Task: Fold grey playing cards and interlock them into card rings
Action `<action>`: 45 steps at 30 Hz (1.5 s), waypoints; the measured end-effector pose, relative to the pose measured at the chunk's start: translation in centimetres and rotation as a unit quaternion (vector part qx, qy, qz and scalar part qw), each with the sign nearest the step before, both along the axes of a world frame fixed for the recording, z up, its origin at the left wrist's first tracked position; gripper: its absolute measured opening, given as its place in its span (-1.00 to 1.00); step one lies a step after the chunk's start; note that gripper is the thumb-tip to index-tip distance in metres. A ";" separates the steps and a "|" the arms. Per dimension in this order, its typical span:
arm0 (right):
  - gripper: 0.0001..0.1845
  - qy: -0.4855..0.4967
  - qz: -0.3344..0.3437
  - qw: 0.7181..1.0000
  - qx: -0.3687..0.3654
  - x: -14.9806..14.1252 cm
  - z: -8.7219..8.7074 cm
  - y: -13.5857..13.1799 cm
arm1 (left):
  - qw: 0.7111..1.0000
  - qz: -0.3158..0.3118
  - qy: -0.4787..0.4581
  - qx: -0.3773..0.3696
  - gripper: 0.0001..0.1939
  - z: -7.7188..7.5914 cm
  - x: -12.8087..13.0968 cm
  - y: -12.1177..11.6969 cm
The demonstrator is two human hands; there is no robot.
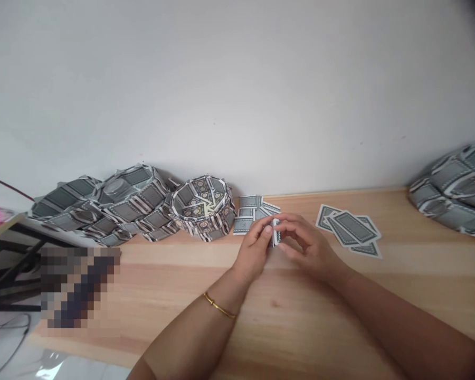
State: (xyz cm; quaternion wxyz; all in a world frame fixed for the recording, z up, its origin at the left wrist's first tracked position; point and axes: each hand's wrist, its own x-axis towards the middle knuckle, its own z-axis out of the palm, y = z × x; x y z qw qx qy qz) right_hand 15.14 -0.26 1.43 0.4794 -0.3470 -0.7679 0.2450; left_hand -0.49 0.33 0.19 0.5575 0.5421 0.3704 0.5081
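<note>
My left hand (pixel 255 248) and my right hand (pixel 306 245) meet over the wooden table (pixel 261 306), both pinching one small folded playing card (pixel 276 232) held on edge between their fingertips. A gold bangle sits on my left wrist. Just behind the hands lies a small heap of grey-backed cards (pixel 253 212). To the right, a few loose cards (pixel 350 228) lie fanned face down.
A round basket woven from folded cards (pixel 203 207) stands against the wall. Left of it lie several more card-woven pieces (pixel 103 208). Another such piece (pixel 455 190) sits at the far right. A blurred patch covers the table's left part; the table edge runs at lower left.
</note>
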 end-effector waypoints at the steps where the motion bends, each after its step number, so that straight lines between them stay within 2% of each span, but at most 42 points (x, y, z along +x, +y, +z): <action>1: -0.75 0.001 -0.004 1.000 -0.001 0.0 0.0 0.0 | 1.000 0.002 0.002 -0.005 -0.64 -0.1 0.0 0.0; 4: -0.87 0.025 -0.021 0.999 -0.014 0.0 -0.1 0.1 | 1.000 0.004 0.019 -0.004 -0.66 -0.2 0.0 -0.1; 7: -0.93 0.091 -0.008 0.993 -0.079 -0.3 -0.5 0.1 | 0.999 0.012 0.043 0.017 -0.68 -0.2 0.0 -0.2; 12: -0.78 0.200 0.017 0.949 -0.244 -0.8 -0.9 0.0 | 0.992 0.044 0.096 0.065 -0.72 0.2 0.0 -0.2; 17: -0.77 0.211 0.006 0.926 -0.314 -0.7 -0.4 0.2 | 0.986 0.054 0.128 0.092 -0.74 0.3 0.0 -0.3; 25: -0.74 0.194 -0.006 0.929 -0.316 -0.7 -0.5 0.5 | 0.984 0.053 0.142 0.092 -0.76 -0.3 0.1 -0.2; 30: -0.75 0.175 -0.030 0.936 -0.304 -0.5 -0.9 0.8 | 0.974 0.072 0.174 0.127 -0.79 0.1 0.1 -0.3; 38: -0.77 0.180 -0.027 0.932 -0.314 -0.2 -0.8 1.0 | 0.957 0.053 0.202 0.201 -0.75 0.3 0.0 -0.7; 45: -0.76 0.177 -0.020 0.929 -0.325 0.0 -0.6 1.0 | 0.955 0.038 0.210 0.205 -0.70 0.3 0.0 -0.8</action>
